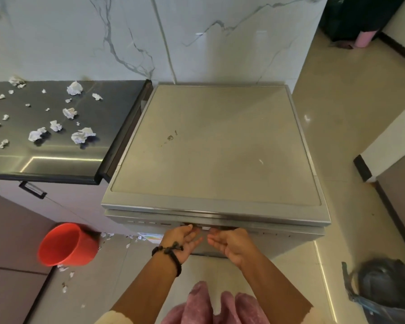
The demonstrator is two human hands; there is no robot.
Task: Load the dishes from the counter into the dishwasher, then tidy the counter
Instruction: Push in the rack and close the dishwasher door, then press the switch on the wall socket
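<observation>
Head view, catalogued from the fingers outward. Left hand (184,239): palm up, fingers curled with their tips hooked at the recessed handle strip under the top lip of the door; black cord bracelet (171,253) on the wrist. Right hand (232,242): palm up just beside the left, fingertips tucked into the same recess; how firmly either hand holds cannot be told. Stainless-steel freestanding dishwasher (216,146): directly ahead of the fingers, door closed, flat beige-grey top bare save small dark stains. Dark polished stone counter (56,160): left of the hands, abutting the dishwasher, strewn with crumpled white paper scraps (82,135). Red-orange plastic bucket (67,244): on the floor well left of the left hand, paper bits around it. Grey backpack (384,284): on the floor far right of the right hand.
</observation>
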